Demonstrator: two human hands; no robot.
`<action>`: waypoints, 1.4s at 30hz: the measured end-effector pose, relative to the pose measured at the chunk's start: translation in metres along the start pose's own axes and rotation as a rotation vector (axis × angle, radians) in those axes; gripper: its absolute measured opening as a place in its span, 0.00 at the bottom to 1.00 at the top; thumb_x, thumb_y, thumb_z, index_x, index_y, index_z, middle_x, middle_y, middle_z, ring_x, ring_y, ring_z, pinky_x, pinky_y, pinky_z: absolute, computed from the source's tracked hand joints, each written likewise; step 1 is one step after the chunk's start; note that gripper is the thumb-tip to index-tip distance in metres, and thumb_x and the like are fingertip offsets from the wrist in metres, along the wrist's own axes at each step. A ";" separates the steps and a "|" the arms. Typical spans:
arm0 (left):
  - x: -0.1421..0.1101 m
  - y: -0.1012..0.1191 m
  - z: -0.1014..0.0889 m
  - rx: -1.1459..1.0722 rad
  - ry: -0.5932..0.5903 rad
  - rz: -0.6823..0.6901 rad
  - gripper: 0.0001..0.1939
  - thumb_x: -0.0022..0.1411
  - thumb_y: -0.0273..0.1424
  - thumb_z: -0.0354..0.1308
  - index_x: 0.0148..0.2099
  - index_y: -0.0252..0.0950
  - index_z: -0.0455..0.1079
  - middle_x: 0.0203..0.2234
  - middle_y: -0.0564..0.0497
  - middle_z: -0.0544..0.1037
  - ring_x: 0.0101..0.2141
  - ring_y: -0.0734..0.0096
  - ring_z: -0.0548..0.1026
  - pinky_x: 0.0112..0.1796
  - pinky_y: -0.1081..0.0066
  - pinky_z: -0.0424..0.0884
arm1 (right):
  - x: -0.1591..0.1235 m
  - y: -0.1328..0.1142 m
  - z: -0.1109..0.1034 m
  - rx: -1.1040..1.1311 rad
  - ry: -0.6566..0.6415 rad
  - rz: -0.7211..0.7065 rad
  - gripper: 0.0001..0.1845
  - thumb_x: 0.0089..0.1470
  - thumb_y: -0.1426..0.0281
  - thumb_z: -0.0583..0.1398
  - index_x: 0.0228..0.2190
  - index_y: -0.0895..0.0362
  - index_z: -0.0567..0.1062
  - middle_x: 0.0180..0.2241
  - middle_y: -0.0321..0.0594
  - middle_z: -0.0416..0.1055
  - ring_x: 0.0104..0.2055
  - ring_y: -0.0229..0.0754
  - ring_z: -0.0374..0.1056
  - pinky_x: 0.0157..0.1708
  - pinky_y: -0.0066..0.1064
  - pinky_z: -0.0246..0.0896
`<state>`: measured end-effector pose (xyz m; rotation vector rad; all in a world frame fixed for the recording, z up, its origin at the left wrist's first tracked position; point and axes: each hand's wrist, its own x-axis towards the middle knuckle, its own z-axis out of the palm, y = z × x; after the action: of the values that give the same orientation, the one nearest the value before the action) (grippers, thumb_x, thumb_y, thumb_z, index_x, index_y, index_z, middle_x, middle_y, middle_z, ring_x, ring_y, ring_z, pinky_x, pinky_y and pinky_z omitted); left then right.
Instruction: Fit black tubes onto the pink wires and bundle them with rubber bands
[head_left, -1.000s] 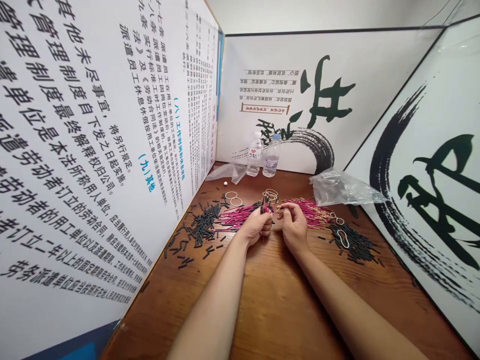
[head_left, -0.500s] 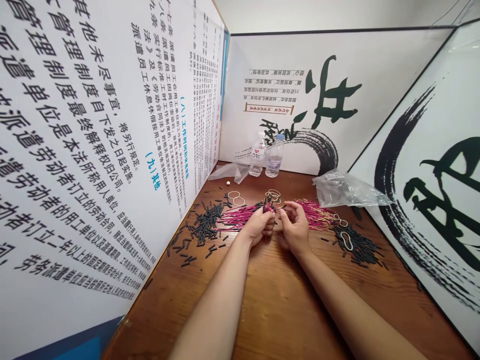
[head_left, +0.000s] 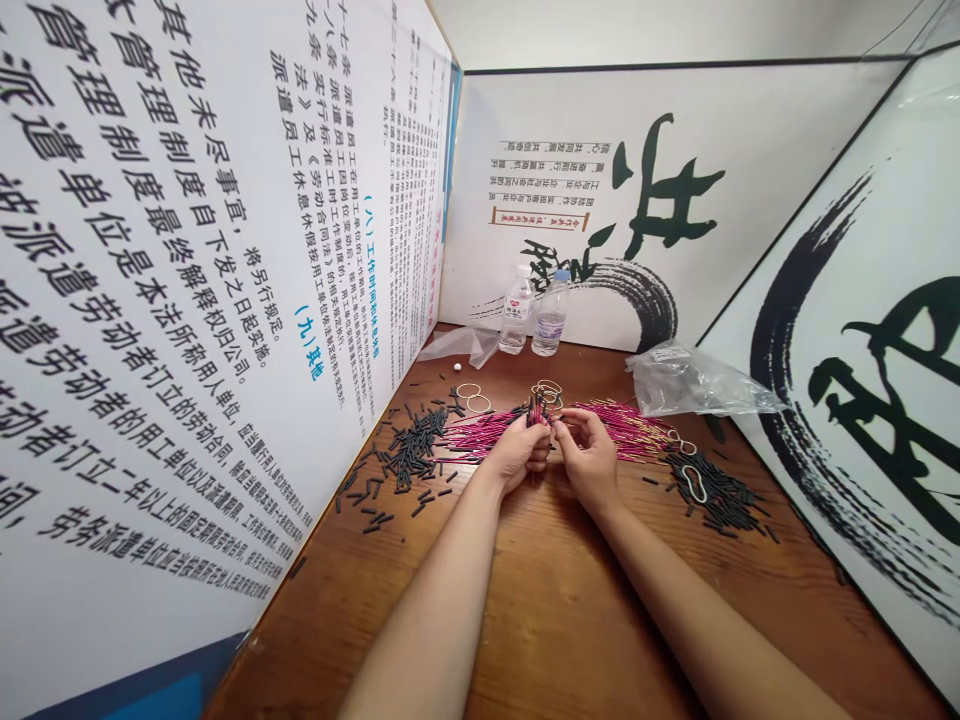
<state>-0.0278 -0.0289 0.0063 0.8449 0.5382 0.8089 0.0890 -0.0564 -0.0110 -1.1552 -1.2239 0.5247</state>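
Note:
My left hand (head_left: 519,452) is closed around a small upright bundle of pink sticks with dark tips (head_left: 535,408). My right hand (head_left: 589,455) is beside it, fingers pinched on a thin stick at the bundle's top. Both hands rest on the wooden table (head_left: 555,600). Loose pink sticks (head_left: 472,434) lie to the left of my hands, and more pink sticks (head_left: 622,420) lie to the right. Short black tubes (head_left: 409,450) are scattered on the left, and another pile of black tubes (head_left: 712,490) lies on the right.
Rubber bands (head_left: 472,398) lie behind the sticks. Two water bottles (head_left: 534,312) stand at the back wall. A clear plastic bag (head_left: 694,380) lies at the right, another bag (head_left: 457,345) at the back left. Printed boards wall the table on three sides.
My right hand has moved left, up to the bundle in my left hand. The view has shifted slightly.

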 end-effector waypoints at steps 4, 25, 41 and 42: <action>0.000 0.000 0.000 -0.020 0.017 -0.002 0.15 0.52 0.32 0.59 0.32 0.38 0.52 0.18 0.63 0.50 0.16 0.86 0.45 0.18 0.79 0.38 | 0.001 0.000 0.000 0.002 0.012 -0.013 0.16 0.52 0.63 0.61 0.42 0.55 0.68 0.36 0.41 0.72 0.36 0.41 0.70 0.37 0.34 0.65; 0.002 -0.002 -0.002 -0.102 0.015 0.023 0.15 0.49 0.31 0.61 0.34 0.36 0.57 0.18 0.62 0.53 0.16 0.86 0.48 0.18 0.79 0.41 | -0.002 0.001 -0.001 -0.167 -0.054 -0.039 0.11 0.55 0.61 0.58 0.33 0.56 0.70 0.30 0.37 0.70 0.30 0.39 0.64 0.31 0.31 0.60; 0.009 -0.002 -0.008 -0.197 0.044 -0.013 0.05 0.53 0.28 0.52 0.30 0.36 0.56 0.15 0.62 0.46 0.14 0.84 0.44 0.16 0.79 0.41 | 0.004 -0.001 -0.006 0.078 0.079 0.066 0.08 0.52 0.68 0.51 0.22 0.54 0.60 0.21 0.31 0.56 0.23 0.35 0.52 0.24 0.28 0.49; 0.009 -0.002 -0.008 -0.204 0.042 -0.013 0.06 0.53 0.28 0.52 0.30 0.36 0.56 0.15 0.62 0.48 0.14 0.84 0.45 0.16 0.79 0.42 | 0.004 -0.001 -0.006 0.063 0.064 0.056 0.09 0.53 0.68 0.51 0.22 0.54 0.60 0.21 0.31 0.56 0.23 0.35 0.52 0.24 0.28 0.49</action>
<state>-0.0269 -0.0189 -0.0008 0.6370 0.4886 0.8554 0.0955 -0.0558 -0.0080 -1.1466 -1.1153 0.5604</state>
